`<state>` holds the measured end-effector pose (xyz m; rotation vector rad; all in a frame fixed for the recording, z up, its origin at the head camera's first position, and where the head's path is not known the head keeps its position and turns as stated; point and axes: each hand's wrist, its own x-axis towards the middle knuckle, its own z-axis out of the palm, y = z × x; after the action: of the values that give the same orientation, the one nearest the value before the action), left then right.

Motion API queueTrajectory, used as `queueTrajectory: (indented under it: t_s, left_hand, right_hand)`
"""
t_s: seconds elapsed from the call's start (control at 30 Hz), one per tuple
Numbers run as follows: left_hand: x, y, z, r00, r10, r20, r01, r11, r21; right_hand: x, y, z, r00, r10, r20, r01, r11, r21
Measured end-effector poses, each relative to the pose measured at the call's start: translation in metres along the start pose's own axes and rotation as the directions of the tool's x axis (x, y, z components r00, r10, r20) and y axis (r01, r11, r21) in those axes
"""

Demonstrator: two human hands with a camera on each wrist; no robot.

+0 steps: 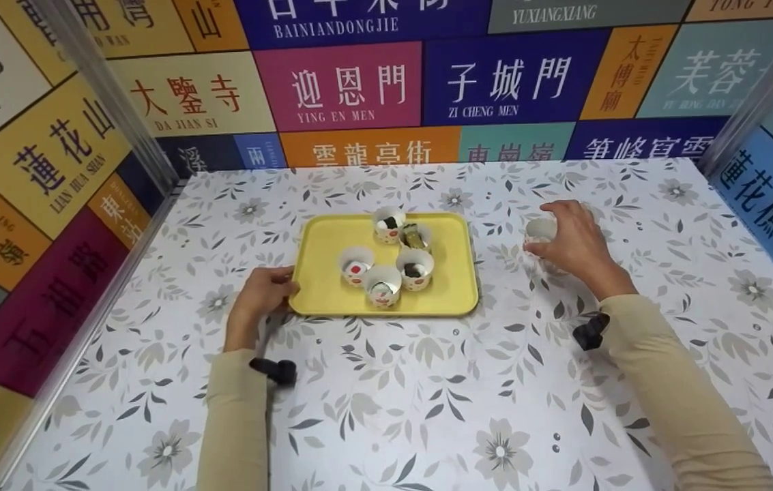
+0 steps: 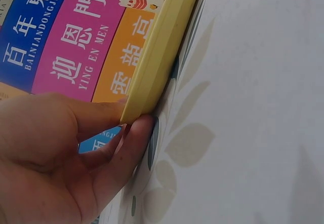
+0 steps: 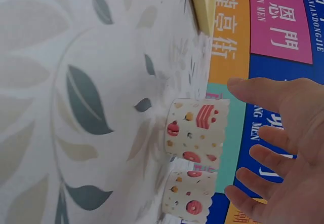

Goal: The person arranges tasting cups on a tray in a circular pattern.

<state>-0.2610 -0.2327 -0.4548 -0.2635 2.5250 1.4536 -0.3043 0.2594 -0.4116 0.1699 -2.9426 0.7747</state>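
My left hand [image 1: 258, 300] pinches the left rim of a yellow tray [image 1: 318, 232], thumb above and fingers below in the left wrist view. On the tray stand several patterned paper cups, each with something small inside: a cup with a red-and-white piece [image 1: 356, 267], one with a greenish piece [image 1: 415, 239], and others with dark or pale contents. My right hand [image 1: 578, 242] hovers at a paper cup [image 1: 540, 230] right of the tray. In the right wrist view its fingers are spread, apart from that cake-printed cup [image 3: 197, 130]. A second cup [image 3: 190, 196] stands beside it.
A white tablecloth with grey leaves and flowers [image 1: 502, 450] covers the table. Colourful panels with Chinese lettering [image 1: 352, 88] stand along the back and sides. Each wrist carries a small black camera, such as the right wrist camera [image 1: 591, 332].
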Motion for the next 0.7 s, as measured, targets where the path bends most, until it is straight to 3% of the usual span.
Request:
queueTrajectory:
  t_s: [0.43,0.7]
  left_hand:
    - [-0.001,-0.003,0.000,1.000,0.015,0.011,-0.015,1.000,-0.009]
    - [0.000,-0.002,-0.001,0.999,0.040,0.001,-0.040,0.998,-0.057]
  right_hand:
    - [0.005,0.011,0.011,0.996,0.042,0.082,-0.042,0.999,0.000]
    - [0.007,0.012,0.013,0.996,0.051,0.078,-0.051,0.999,-0.008]
